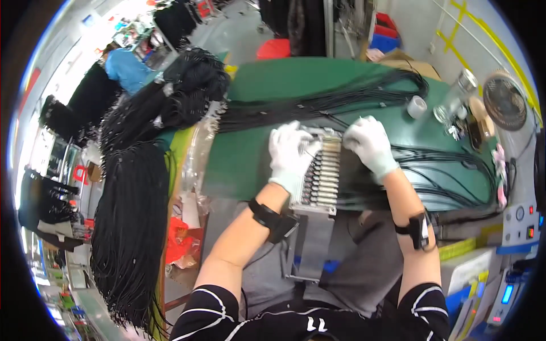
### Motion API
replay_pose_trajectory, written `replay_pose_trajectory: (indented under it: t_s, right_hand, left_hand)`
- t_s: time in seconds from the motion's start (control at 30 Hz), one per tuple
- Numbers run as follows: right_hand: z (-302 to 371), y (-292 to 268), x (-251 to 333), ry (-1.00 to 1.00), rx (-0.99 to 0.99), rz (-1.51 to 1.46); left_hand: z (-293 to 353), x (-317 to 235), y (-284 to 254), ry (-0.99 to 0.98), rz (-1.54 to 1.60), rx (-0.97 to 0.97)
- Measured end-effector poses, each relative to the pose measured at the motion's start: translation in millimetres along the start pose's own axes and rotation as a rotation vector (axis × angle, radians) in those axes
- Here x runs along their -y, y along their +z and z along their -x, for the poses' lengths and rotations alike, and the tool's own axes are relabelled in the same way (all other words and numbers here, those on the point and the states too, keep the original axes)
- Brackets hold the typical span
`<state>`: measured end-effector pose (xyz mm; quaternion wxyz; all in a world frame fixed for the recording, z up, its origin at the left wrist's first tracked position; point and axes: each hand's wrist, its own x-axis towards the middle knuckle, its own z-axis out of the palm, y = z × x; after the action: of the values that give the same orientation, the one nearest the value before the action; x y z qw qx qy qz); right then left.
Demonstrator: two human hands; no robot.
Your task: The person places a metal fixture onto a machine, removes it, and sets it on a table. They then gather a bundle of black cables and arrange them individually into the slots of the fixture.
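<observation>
A metal fixture (325,176) with a row of slots, several holding pale connector pieces, sits at the near edge of the green table (273,77). My left hand (289,150), in a white glove, is over the fixture's far left side, thumb and fingers drawn together. What they pinch is too small to make out. Just off the fixture's far right corner, my gloved right hand (371,145) is closed, its fingertips bent inward. Anything inside it is hidden. Black cables (438,156) run out to the right of the fixture, passing beneath my right hand and wrist.
A long bundle of black cables (318,105) lies across the table's far side. Thick cable heaps (133,221) hang at the left. A tape roll (417,107), a glass jar (455,96) and a fan (505,101) stand at the right. A person in blue (126,69) is far left.
</observation>
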<state>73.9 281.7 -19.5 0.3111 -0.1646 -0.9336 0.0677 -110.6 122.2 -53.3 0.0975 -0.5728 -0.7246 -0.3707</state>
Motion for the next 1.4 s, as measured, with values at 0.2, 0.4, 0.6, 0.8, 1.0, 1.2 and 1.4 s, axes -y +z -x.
replay_pose_trajectory:
  t_s: [0.2,0.4,0.6,0.8,1.0,1.2,1.4]
  right_hand:
    - [-4.0,-3.6,38.3,-0.023,-0.043,-0.150]
    - [-3.0,1.7,40.6,-0.064,0.066,-0.187]
    - [-10.3,-2.1,45.3,-0.124,0.008,-0.110]
    - [-3.6,13.1,34.6,0.024,0.172,-0.359]
    - [-6.7,2.5,35.1,0.134,0.269,-0.433]
    - [-8.6,-0.2,53.5,-0.121,0.062,-0.187]
    - [-3.3,0.9,35.5,-0.053,0.173,-0.396]
  left_hand:
    - [-7.6,-8.7,-8.6,0.040,0.216,-0.071]
    - [-10.3,-10.0,-9.7,0.103,0.333,0.003]
    - [-10.9,-8.5,-8.2,0.038,0.388,0.032]
    - [-11.7,-4.6,-11.3,0.150,0.312,-0.047]
    - [-11.9,-8.5,-16.0,0.166,0.335,-0.025]
    - [-6.6,-6.8,-11.2,0.001,0.434,0.056]
    - [-9.7,-8.3,-13.8,0.189,0.367,0.037]
